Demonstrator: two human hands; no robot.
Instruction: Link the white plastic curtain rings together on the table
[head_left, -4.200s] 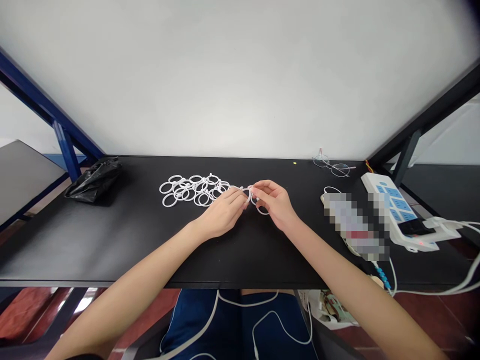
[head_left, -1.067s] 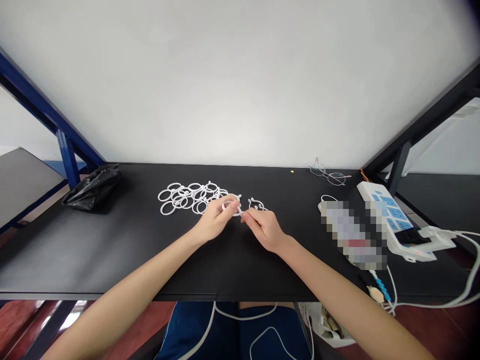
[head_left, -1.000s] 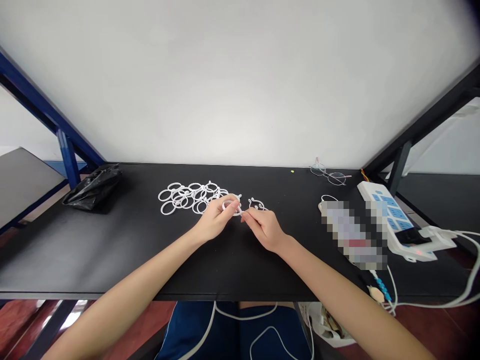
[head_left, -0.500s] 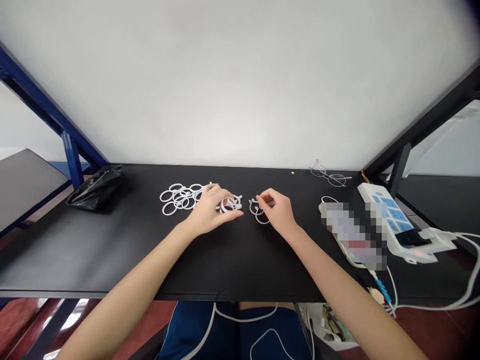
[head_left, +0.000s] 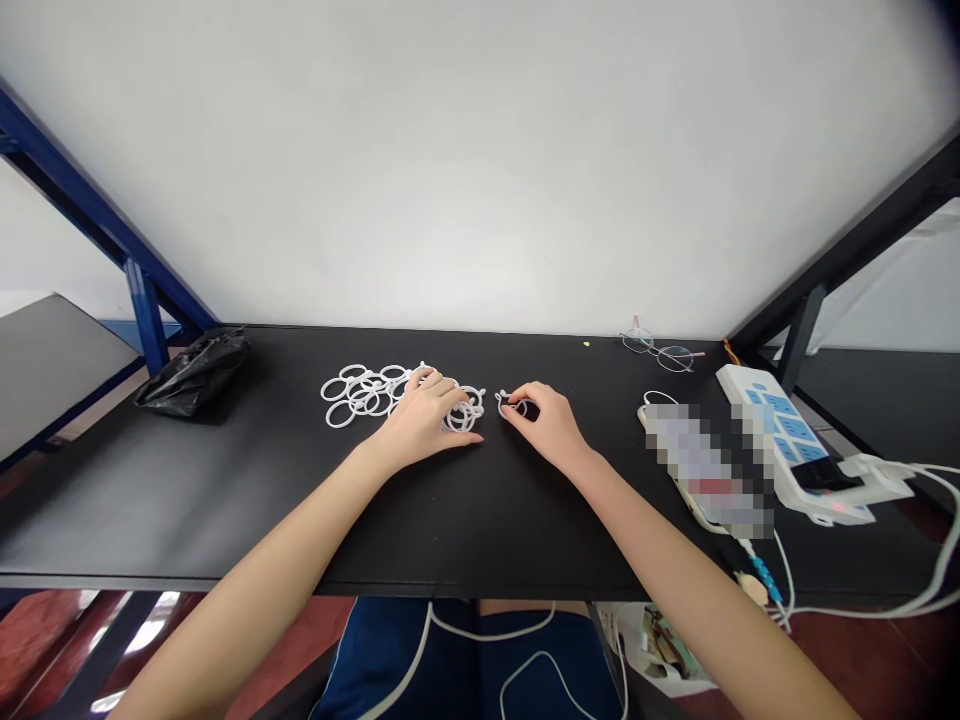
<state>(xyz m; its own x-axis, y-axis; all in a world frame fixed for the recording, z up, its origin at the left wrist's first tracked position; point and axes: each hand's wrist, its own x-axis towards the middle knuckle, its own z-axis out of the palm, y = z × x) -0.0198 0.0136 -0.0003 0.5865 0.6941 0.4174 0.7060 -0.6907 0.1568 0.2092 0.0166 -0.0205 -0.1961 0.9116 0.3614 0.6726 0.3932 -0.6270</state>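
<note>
A loose pile of white curtain rings (head_left: 363, 397), each with a small eyelet, lies on the black tabletop (head_left: 450, 530). Resting over the right part of that pile is my left hand (head_left: 420, 415), its thumb spread away from the curved fingers. Between them sits a cluster of rings (head_left: 465, 415), partly hidden by the fingers. A short gap to the right, my right hand (head_left: 551, 420) pinches a white curtain ring (head_left: 501, 403) between thumb and fingers, low over the table. A second ring may be there, but the fingers cover much of it.
On the right lie a phone (head_left: 694, 510) with a cable and a white power strip (head_left: 780, 430) with plugs. Eyeglasses (head_left: 675, 358) rest near the wall. A black plastic bag (head_left: 196, 375) sits at the far left. Blue and black frame bars flank the table.
The rings at my right hand have shifted slightly and sit more inside its grip. My left thumb and fingers have moved a little around the ring cluster, which now lies flatter.
</note>
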